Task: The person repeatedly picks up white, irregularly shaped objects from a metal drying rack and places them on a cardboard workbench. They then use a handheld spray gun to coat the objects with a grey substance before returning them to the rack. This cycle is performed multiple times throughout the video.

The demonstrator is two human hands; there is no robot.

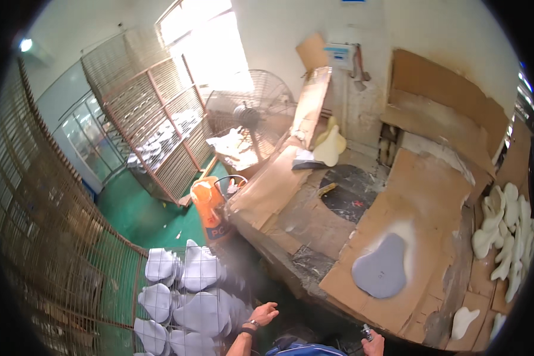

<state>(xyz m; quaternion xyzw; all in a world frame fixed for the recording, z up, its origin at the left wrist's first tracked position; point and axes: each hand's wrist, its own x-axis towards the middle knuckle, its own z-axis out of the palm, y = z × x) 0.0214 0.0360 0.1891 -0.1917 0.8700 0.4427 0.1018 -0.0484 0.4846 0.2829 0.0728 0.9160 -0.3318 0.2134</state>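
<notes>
**Shiny silver metal tool (367, 331) in right hand (374, 344)**

Fingers curl round it beside near edge of brown cardboard-covered table (308, 225). Left hand (263, 314) loosely open, holds nothing. Smooth flat grey pear-shaped pad (381, 268) lies near that edge.

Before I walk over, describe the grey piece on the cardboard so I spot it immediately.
Find the cardboard-covered workbench filling the right side. On its large cardboard sheet, ahead of the right hand, lies one flat, pear-shaped grey piece. Unlike the cream pieces farther right, it is grey, with a whitish patch at its top.
</notes>
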